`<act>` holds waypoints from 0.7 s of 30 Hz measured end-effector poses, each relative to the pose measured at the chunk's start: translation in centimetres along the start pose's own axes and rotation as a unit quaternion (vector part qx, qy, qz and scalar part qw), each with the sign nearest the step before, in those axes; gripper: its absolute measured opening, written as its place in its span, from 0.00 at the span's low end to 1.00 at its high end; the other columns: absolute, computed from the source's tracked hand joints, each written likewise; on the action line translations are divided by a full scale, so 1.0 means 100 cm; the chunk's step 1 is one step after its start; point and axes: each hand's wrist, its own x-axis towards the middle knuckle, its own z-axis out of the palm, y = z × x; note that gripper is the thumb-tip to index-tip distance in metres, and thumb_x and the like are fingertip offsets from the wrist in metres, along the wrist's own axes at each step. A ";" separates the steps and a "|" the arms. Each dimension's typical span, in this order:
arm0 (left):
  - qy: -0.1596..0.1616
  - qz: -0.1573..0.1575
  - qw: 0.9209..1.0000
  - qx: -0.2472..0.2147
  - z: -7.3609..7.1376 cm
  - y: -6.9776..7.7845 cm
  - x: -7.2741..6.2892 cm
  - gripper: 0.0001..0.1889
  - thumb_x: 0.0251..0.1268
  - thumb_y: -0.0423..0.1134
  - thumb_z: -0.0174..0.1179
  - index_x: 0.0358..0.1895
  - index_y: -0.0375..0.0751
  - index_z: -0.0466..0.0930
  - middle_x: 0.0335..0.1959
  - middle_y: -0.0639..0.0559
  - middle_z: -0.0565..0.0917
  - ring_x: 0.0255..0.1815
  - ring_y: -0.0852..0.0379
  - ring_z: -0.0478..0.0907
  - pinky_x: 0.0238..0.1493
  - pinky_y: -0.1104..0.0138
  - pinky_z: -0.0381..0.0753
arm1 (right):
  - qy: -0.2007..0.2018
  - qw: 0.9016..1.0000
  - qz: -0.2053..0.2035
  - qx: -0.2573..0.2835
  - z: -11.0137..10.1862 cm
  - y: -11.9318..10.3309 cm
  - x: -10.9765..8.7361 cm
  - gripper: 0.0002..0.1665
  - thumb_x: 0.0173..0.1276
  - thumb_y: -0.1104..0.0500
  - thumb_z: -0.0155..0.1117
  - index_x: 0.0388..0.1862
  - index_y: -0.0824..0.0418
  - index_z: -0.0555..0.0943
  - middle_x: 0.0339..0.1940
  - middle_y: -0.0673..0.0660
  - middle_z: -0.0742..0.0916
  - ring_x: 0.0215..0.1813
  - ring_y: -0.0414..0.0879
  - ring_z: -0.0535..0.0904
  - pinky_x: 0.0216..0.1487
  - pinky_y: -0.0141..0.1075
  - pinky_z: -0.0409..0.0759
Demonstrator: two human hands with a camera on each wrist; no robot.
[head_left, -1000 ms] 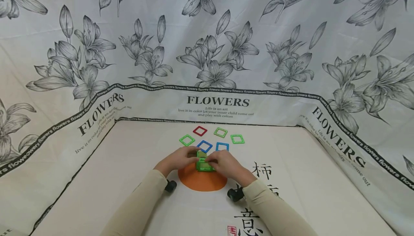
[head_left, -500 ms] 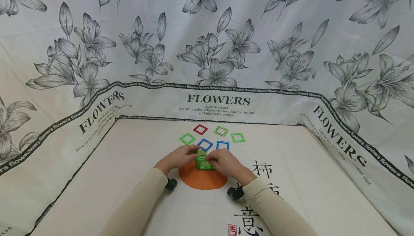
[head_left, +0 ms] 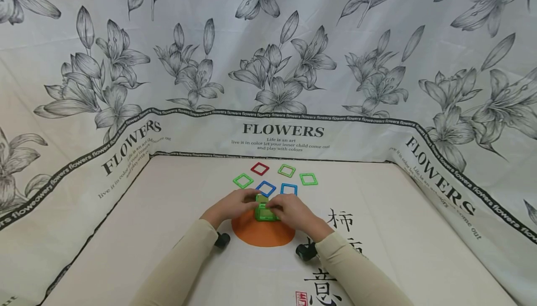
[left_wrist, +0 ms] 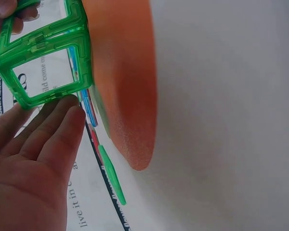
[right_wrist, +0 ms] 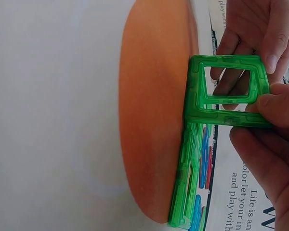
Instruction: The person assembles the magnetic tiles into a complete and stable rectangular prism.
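Several green square magnetic tiles, joined into a small structure [head_left: 266, 219], stand on the orange circle in front of me. In the right wrist view one tile [right_wrist: 226, 116] rises with its window facing the camera, while another green tile [right_wrist: 179, 190] sits low beside it. My right hand [head_left: 293, 212] pinches a corner of the raised tile between thumb [right_wrist: 282, 108] and forefinger. On the opposite side my left hand [head_left: 230, 207] touches the structure. Its fingers [left_wrist: 62, 139] reach out fairly straight, tips right at a tile edge, and partly show through the window in the right wrist view.
Loose tiles lie just beyond my hands: two blue, among them one at left [head_left: 271, 192], a red tile [head_left: 265, 172] and several green ones, one to the right [head_left: 309, 184]. The orange circle [head_left: 263, 238] is flat on the cloth. Flower-printed curtains [head_left: 283, 142] enclose the table.
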 end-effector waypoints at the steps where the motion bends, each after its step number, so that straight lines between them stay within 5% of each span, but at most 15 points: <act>1: 0.000 0.001 1.000 -0.001 0.000 -0.001 0.000 0.26 0.69 0.48 0.55 0.68 0.44 0.70 0.63 0.49 0.77 0.65 0.49 0.73 0.69 0.50 0.67 | 0.000 1.000 0.002 0.001 0.000 0.001 0.000 0.09 0.66 0.62 0.64 0.42 0.56 0.88 0.38 0.48 0.89 0.42 0.41 0.83 0.47 0.36 0.83; 21: -0.001 -0.004 1.000 -0.008 0.002 -0.001 0.001 0.27 0.69 0.50 0.56 0.68 0.45 0.70 0.64 0.48 0.77 0.65 0.50 0.74 0.69 0.51 0.69 | -0.019 0.999 0.040 0.023 -0.009 0.008 -0.002 0.10 0.70 0.56 0.61 0.44 0.53 0.87 0.39 0.45 0.88 0.39 0.37 0.79 0.41 0.32 0.81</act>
